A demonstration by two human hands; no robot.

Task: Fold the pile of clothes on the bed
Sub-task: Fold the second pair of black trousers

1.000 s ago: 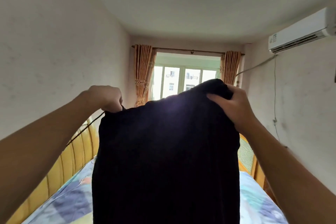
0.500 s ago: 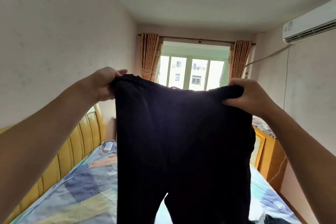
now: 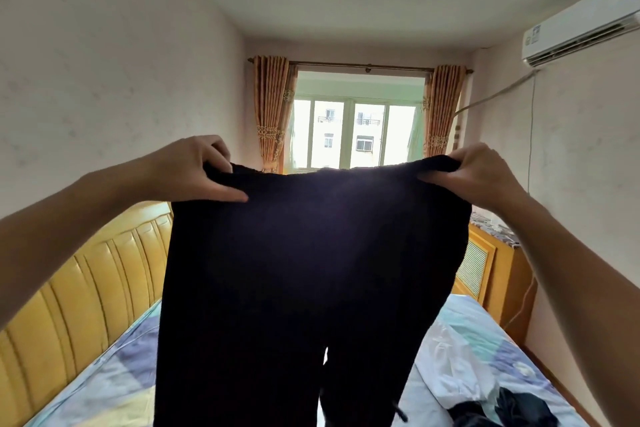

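Observation:
A pair of black trousers hangs in the air in front of me, waistband up, two legs dropping out of the bottom of the view. My left hand grips the left end of the waistband, thumb in front of the cloth. My right hand grips the right end the same way. Below lies the bed with a patterned blue, yellow and lilac sheet. A white garment and dark clothes lie crumpled on the bed at the lower right. The trousers hide the middle of the bed.
A padded yellow headboard runs along the left side of the bed. A wooden cabinet stands against the right wall. A window with orange curtains is at the far end. An air conditioner hangs high on the right wall.
My hands have spread further apart and the waistband is now stretched wide and level. The view has tilted down, so the trouser legs and more of the bed show.

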